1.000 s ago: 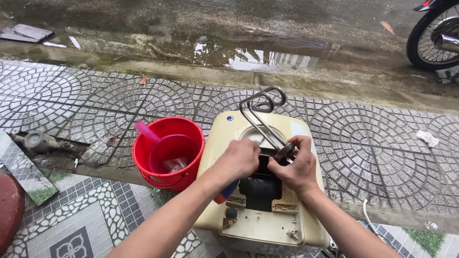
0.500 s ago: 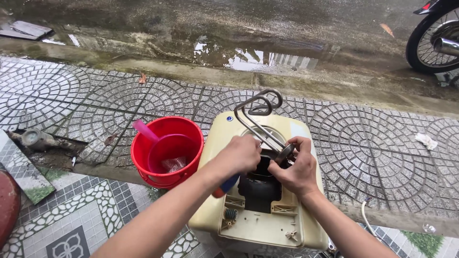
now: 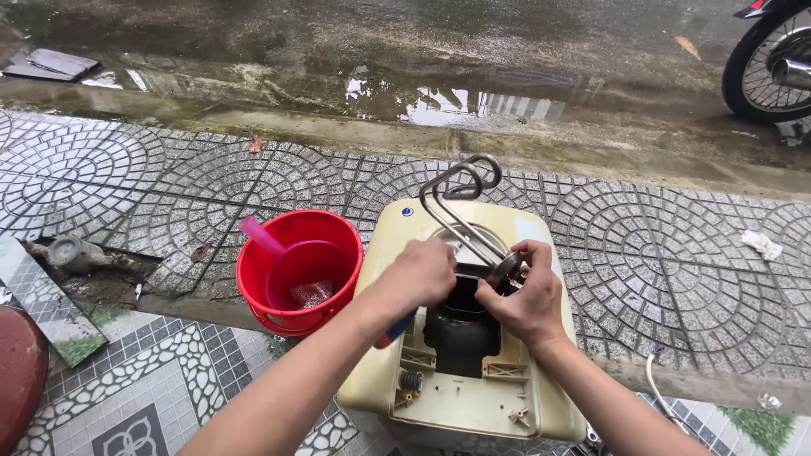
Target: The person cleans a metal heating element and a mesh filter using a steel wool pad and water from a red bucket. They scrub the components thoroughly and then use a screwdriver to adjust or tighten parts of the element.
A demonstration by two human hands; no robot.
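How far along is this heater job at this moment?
Done: the cream water heater lies opened, dark cavity exposed. In hand: both the left hand and right hand hold the looped metal heating element, raised above the opening. Left: the element is not clear of the heater yet.

heater casing [image 3: 515, 232]: cream plastic, smooth, slight gloss
coil [image 3: 456, 207] my right hand [image 3: 524, 304] grips: bare grey metal, dull
bucket [image 3: 338, 245] beside casing: red plastic, glossy
pavers [image 3: 676, 253] under casing: rough stone, wet
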